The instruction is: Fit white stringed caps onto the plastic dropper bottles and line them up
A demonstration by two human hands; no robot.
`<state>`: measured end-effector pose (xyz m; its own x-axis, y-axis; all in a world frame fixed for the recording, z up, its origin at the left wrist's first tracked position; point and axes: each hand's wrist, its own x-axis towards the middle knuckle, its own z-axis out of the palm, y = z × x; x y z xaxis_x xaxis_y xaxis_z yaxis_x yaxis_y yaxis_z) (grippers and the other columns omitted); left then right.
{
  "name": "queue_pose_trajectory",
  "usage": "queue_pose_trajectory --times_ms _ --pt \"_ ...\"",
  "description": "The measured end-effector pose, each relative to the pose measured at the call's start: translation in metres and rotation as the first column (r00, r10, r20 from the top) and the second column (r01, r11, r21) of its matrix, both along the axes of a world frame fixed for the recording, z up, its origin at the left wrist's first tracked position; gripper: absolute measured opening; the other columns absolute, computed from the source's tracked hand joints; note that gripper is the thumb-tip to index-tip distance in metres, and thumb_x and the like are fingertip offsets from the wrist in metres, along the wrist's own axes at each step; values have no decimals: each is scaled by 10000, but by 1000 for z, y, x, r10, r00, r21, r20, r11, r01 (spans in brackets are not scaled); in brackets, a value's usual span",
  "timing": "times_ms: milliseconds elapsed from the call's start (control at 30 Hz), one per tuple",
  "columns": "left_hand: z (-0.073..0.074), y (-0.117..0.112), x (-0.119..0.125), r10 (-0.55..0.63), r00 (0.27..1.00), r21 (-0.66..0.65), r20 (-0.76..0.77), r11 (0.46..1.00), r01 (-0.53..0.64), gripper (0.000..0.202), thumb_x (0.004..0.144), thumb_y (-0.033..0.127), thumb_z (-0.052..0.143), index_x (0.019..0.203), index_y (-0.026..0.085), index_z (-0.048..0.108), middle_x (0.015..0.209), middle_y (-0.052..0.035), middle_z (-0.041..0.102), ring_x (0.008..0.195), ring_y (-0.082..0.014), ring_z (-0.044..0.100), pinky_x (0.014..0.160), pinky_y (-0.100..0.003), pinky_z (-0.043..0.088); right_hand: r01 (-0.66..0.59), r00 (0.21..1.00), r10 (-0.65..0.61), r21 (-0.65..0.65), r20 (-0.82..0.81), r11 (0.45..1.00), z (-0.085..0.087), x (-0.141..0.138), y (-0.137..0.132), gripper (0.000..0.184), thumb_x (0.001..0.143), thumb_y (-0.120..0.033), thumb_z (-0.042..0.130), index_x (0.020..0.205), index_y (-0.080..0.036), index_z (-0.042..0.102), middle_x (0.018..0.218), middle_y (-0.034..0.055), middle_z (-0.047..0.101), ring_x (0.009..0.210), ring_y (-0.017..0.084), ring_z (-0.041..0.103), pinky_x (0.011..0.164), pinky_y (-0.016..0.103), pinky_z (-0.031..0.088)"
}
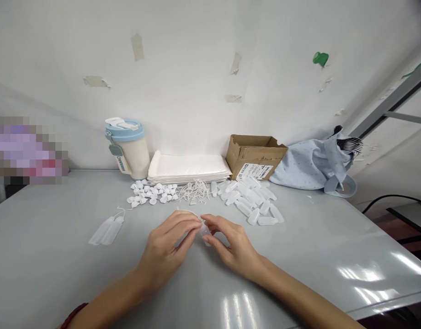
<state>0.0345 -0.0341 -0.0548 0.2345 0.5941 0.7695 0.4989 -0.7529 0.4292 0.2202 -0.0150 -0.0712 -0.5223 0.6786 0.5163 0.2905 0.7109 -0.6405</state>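
Note:
Near the middle of the table, my right hand (232, 240) grips a small translucent plastic bottle (205, 234) between thumb and fingers. My left hand (172, 237) is closed at the bottle's upper end, its fingertips pinched round a thin white tube (187, 211) that shows just behind the fingers. Those fingertips partly hide where tube and bottle meet. To the left lie two translucent bottles (107, 230) side by side, with thin white tubes at their tops. Beyond my hands are a pile of loose white tubes (194, 192), several small white caps (155, 193) and a heap of similar bottles (253, 198).
Against the wall stand a cream tumbler with a blue lid (135, 153), a stack of white sheets or bags (189, 168) and an open cardboard box (256, 157). A light blue cloth bag (306, 167) rests at the right. A blurred-out patch (25, 148) covers the far left.

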Motion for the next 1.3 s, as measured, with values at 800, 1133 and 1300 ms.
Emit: queue_pose_trajectory --times_ms 800,1133,1300 --pt "-3 0 -6 -90 970 210 -226 968 139 285 825 -46 531 1039 132 590 888 -88 666 878 -192 637 761 -316 577 -49 971 -97 -584 -216 811 12 -5 -3 270 810 -338 672 1009 -179 581 872 36 636 780 142 631 750 303 539" --pt "-1 -2 -6 -42 992 53 -121 997 48 279 865 1 471 1020 184 613 930 -58 675 875 -152 648 765 -263 560 -105 944 -154 -707 -293 700 16 -6 -3 307 762 -396 721 971 -191 628 749 -4 638 692 133 621 739 316 521" --pt "-3 -1 -5 26 993 -84 -117 996 -36 237 908 74 469 1085 180 585 993 -54 653 918 -142 637 792 -230 540 -100 931 -197 -734 -306 671 16 -6 -3 321 735 -398 747 943 -182 633 755 2 658 695 137 631 726 310 520"
